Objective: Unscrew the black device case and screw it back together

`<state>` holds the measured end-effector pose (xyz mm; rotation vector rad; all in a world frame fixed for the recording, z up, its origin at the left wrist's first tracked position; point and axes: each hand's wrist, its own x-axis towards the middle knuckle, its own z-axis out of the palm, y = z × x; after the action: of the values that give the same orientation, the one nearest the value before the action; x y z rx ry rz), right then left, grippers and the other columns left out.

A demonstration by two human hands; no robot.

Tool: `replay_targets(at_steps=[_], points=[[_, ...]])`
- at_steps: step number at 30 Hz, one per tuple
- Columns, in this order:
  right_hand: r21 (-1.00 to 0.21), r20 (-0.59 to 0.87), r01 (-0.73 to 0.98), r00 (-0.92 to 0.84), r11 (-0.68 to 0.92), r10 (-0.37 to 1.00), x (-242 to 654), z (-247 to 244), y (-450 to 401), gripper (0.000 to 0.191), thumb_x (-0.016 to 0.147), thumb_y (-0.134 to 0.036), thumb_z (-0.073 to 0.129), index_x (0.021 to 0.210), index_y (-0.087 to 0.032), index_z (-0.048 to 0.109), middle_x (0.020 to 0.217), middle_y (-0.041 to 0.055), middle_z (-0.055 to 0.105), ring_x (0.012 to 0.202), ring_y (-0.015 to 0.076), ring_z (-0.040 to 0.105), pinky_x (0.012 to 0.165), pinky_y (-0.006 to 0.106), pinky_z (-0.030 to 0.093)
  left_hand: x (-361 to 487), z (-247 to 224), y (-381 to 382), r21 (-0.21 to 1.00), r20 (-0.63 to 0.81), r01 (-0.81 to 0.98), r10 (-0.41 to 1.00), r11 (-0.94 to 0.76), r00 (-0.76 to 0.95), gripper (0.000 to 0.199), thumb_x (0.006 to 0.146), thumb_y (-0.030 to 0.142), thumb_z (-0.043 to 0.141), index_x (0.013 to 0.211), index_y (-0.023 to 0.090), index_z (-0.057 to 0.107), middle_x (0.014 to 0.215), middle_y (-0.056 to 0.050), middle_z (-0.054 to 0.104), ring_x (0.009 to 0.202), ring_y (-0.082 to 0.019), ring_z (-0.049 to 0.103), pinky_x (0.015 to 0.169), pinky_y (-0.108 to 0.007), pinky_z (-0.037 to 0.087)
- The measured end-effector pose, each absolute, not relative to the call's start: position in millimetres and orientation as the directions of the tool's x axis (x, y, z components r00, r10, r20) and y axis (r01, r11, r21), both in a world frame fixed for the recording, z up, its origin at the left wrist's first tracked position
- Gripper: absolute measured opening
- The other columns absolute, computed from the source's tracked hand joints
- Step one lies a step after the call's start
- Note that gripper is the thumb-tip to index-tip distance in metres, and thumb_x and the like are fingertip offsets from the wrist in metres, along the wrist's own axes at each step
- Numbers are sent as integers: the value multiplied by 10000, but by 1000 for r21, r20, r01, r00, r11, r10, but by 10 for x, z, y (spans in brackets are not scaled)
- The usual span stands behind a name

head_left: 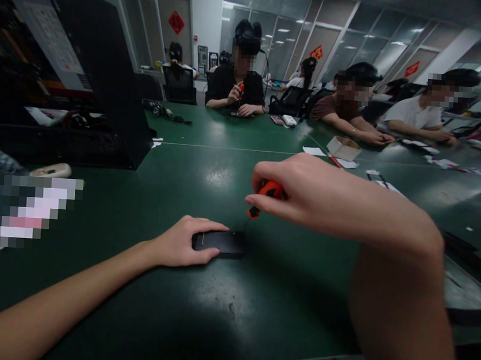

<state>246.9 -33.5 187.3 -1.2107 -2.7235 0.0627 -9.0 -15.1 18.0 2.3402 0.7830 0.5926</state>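
A small black rectangular device (pixel 230 245) lies flat on the green table (pixel 200 302). My left hand (pixel 188 242) grips its left end, with the thumb along the near edge and the fingers along the far edge. Above and to the right of it, my right hand (pixel 289 188) is closed around an orange and black screwdriver (pixel 271 190). The screwdriver's thin shaft slants down to the left towards the device's far right corner. Whether the tip touches the device is too small to tell.
A large black computer case (pixel 120 80) stands at the left, near a beige object (pixel 51 170). Cables (pixel 167 112) lie behind it. Towards the back right is a small open box (pixel 343 148). Several people sit across the table.
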Motion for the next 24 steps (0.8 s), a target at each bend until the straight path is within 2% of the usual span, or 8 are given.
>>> replay_targets(at_steps=[6, 11, 16, 19, 21, 24], points=[[-56, 135, 732, -669, 679, 731, 2501, 1817, -236, 269, 974, -412, 581, 907, -174, 684, 770, 15, 685, 613, 111, 533, 602, 272, 296, -88, 187, -144, 634, 216, 372, 617, -678, 757, 473, 909, 363, 672, 1356, 211, 639, 1217, -76, 736, 1028, -229, 711, 957, -340, 518], [-97, 120, 706, -691, 702, 712, 2469, 1807, -199, 253, 976, -390, 579, 903, -174, 690, 731, 4, 669, 610, 109, 535, 612, 268, 309, -82, 197, -140, 635, 215, 367, 611, -680, 762, 467, 907, 357, 676, 1347, 205, 640, 1207, -76, 735, 1025, -233, 709, 946, -343, 520], [-90, 105, 714, -687, 695, 719, 2427, 1766, -202, 260, 981, -389, 569, 922, -168, 694, 747, 15, 665, 623, 117, 521, 625, 274, 305, -81, 203, -142, 644, 190, 376, 616, -666, 765, 523, 879, 401, 737, 1357, 215, 630, 1201, -74, 734, 1020, -237, 707, 932, -344, 518], [-107, 107, 701, -697, 705, 709, 2418, 1761, -228, 216, 978, -347, 569, 986, -166, 687, 809, 27, 678, 653, 126, 527, 628, 273, 306, -77, 196, -141, 638, 185, 376, 608, -672, 772, 550, 866, 396, 759, 1367, 215, 619, 1220, -78, 724, 1044, -242, 700, 949, -347, 511], [-118, 118, 668, -725, 735, 678, 2421, 1767, -248, 168, 953, -257, 579, 1056, -167, 678, 904, 44, 691, 717, 136, 551, 648, 268, 320, -76, 188, -140, 636, 186, 373, 604, -675, 775, 553, 871, 396, 756, 1372, 210, 615, 1225, -83, 719, 1054, -242, 698, 946, -338, 511], [-127, 117, 617, -769, 777, 629, 2418, 1775, -269, 215, 900, -172, 605, 1102, -172, 677, 998, 59, 688, 789, 148, 568, 677, 262, 338, -78, 174, -137, 631, 191, 373, 602, -680, 775, 559, 877, 408, 748, 1377, 203, 606, 1231, -91, 713, 1060, -244, 696, 950, -335, 511]])
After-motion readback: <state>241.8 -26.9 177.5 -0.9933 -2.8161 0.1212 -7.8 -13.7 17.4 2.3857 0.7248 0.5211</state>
